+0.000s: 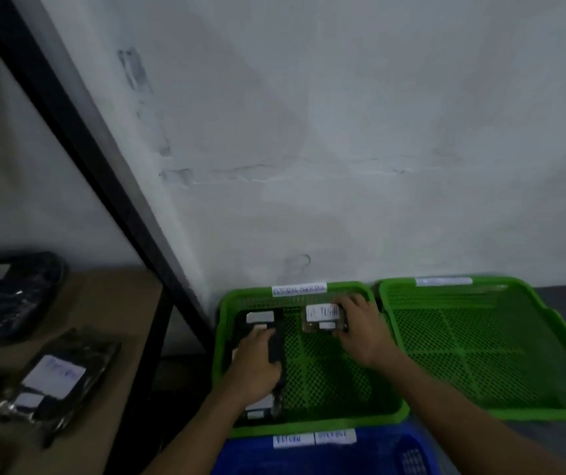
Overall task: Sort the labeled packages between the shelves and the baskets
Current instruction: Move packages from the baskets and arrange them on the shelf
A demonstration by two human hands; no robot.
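In the green basket (309,427) at lower centre, the left hand (255,368) grips a dark package (240,332) and the right hand (363,332) pinches a small clear package (322,315), so a misread label could easily land either one in the wrong spot.

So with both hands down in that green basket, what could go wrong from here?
1. The light is dim, and the handwritten label on the clear package in the right hand is hard to read. It might be misfiled, since the left green basket and the right green basket look alike.
2. The left hand holds a dark package close to what looks like another package; stacking them could hide labels.
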